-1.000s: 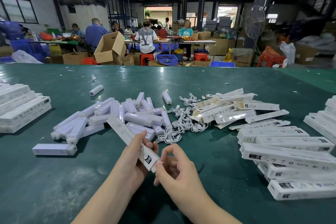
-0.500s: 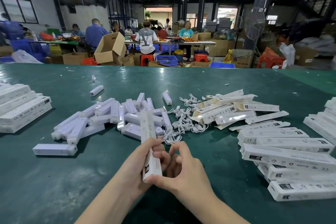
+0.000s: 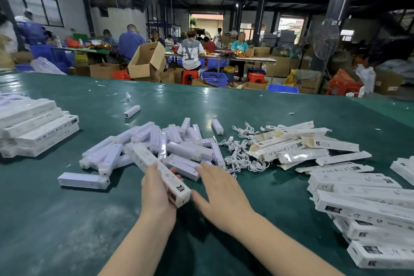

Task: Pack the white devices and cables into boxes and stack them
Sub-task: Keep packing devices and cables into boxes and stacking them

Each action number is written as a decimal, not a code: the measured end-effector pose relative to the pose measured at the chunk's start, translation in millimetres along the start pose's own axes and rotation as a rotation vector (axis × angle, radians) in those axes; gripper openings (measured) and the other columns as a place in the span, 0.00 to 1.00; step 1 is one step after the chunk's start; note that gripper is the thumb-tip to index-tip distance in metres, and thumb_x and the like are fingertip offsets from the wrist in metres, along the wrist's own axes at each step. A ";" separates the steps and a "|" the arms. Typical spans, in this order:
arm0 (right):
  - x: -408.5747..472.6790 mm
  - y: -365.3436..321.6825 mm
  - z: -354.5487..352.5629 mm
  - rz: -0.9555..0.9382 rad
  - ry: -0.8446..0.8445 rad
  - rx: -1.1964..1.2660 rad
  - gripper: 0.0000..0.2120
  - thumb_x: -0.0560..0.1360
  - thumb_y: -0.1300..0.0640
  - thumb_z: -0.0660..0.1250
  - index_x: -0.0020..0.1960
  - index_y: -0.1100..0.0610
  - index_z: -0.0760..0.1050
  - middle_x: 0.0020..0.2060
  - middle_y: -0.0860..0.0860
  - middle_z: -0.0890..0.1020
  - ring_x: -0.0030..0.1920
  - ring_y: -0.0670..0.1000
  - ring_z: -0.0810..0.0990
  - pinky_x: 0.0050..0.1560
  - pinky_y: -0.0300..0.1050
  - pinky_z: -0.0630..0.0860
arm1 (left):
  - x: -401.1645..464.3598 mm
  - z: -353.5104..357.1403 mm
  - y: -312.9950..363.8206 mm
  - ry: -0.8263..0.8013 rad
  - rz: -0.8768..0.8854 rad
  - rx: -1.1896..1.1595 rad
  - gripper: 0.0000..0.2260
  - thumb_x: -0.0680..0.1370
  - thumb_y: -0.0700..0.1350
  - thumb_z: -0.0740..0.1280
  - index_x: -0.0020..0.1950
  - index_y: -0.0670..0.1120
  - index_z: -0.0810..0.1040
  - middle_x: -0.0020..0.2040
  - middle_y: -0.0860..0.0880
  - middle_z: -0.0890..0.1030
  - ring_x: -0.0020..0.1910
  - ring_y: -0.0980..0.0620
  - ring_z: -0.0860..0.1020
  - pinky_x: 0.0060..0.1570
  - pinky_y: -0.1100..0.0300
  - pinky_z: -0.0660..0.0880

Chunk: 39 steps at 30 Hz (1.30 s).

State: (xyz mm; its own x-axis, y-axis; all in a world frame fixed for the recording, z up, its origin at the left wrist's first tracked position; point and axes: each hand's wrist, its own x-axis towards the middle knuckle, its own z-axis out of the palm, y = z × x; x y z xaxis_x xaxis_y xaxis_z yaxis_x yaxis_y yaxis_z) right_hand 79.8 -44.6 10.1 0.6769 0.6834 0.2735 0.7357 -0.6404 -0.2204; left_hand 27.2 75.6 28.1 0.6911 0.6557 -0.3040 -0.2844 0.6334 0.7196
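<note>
My left hand (image 3: 156,190) grips a long white box (image 3: 160,172) that slants from upper left to lower right, its closed end near my palm. My right hand (image 3: 220,195) is off the box, fingers straight and spread, stretched over the table toward the pile of white devices (image 3: 156,145). Right of that pile lies a tangle of white cables (image 3: 242,152). Several empty flat boxes (image 3: 298,143) lie beyond the cables.
A stack of packed boxes (image 3: 38,127) sits at the left on the green table (image 3: 67,219). More packed boxes (image 3: 367,206) lie heaped at the right. One lone device (image 3: 83,180) lies front left. People work at tables far behind.
My right hand has let go of the box end and moved forward toward the devices with fingers straightened. The left hand has turned the box from upright back to a slant.
</note>
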 end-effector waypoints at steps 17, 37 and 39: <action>-6.0 6.9 -0.9 -0.030 0.022 0.040 0.11 0.76 0.51 0.64 0.58 0.52 0.72 0.54 0.48 0.77 0.57 0.51 0.73 0.57 0.45 0.69 | 8.3 -5.6 -0.5 -0.005 0.180 0.162 0.03 0.79 0.47 0.65 0.50 0.49 0.75 0.43 0.50 0.82 0.40 0.54 0.80 0.45 0.53 0.76; -75.6 42.5 -85.4 0.330 0.620 1.930 0.33 0.63 0.67 0.71 0.64 0.45 0.72 0.53 0.55 0.85 0.55 0.56 0.84 0.51 0.49 0.82 | -1.3 -10.7 -15.6 -0.333 0.900 1.395 0.19 0.64 0.65 0.72 0.40 0.52 0.74 0.31 0.54 0.76 0.35 0.52 0.73 0.38 0.55 0.74; -77.6 44.2 -84.7 0.281 0.722 1.702 0.41 0.61 0.64 0.73 0.66 0.33 0.69 0.51 0.51 0.84 0.54 0.50 0.84 0.53 0.43 0.81 | -0.6 -11.7 -15.7 -0.393 0.882 1.389 0.19 0.64 0.64 0.73 0.39 0.52 0.73 0.29 0.55 0.75 0.33 0.53 0.71 0.36 0.58 0.71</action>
State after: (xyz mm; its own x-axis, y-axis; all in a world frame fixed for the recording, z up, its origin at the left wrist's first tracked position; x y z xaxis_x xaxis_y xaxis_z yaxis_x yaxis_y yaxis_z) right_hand 57.7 -155.6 58.5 0.9621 0.0812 0.2603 0.1588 0.6092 -0.7770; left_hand 23.5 70.1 9.7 0.8242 0.3167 0.4695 -0.0375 -0.7967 0.6032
